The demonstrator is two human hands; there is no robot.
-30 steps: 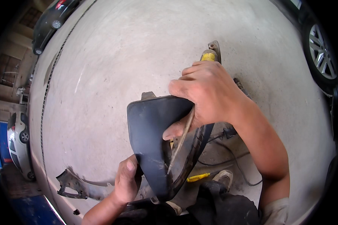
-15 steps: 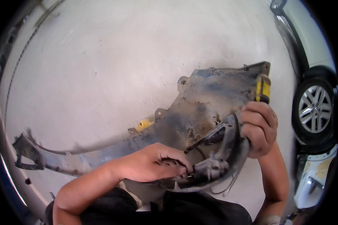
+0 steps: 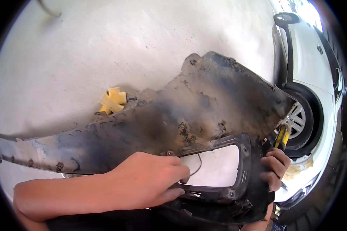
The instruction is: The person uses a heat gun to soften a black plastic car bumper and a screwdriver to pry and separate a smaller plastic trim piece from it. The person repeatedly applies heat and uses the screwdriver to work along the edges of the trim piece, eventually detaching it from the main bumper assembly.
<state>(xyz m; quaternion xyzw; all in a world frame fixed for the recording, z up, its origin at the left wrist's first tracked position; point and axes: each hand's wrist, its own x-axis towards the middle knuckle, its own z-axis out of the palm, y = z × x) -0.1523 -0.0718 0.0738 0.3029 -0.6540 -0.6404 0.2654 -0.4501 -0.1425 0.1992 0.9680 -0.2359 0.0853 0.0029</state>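
here, i am holding a dirty grey bumper panel (image 3: 173,123) up in front of me, inner side facing me, stretching from 9 o'clock across to about 2 o'clock. my left hand (image 3: 150,181) is lying at 6 o'clock with the fingers curled down over the black frame (image 3: 243,169) at the panel's lower edge, pressing on its inner rim beside a thin wire loop (image 3: 196,165). my right hand (image 3: 273,169) is sitting at 4 o'clock, fingers wrapped closed around the frame's outer side, and it is also gripping a yellow-handled screwdriver (image 3: 282,135) that is pointing up toward 2 o'clock behind the panel's corner. a yellow block (image 3: 112,101) is lying on the pale concrete floor (image 3: 104,50) at 10 o'clock, just above the panel's upper edge. a white car (image 3: 316,88) with its front wheel (image 3: 297,121) is standing at 3 o'clock, beyond the panel.
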